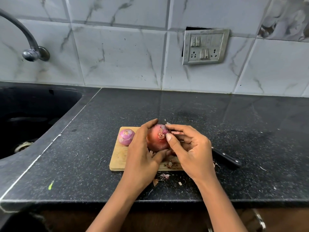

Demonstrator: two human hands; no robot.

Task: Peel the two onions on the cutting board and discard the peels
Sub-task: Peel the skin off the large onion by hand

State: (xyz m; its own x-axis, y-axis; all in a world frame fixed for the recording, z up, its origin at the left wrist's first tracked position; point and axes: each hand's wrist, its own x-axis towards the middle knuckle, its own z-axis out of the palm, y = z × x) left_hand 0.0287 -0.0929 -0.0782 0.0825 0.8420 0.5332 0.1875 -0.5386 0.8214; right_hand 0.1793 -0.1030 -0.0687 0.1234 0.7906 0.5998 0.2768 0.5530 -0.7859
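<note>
Papery red onion (156, 141) over wooden board (119, 159)
Curled left hand (142, 154) cups it; right hand (192, 152) pinches its dry tip.

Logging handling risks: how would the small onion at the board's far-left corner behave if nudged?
The small onion looks round and lies free on the cutting board, so it would probably roll. It sits by the board's edge, so it might roll off. Its glossy purple surface suggests it could be slippery to grip.

Knife (226, 157) on black counter (250, 123); sink (25, 118) left (tap (31, 47) above); wall socket (205, 46).
</note>
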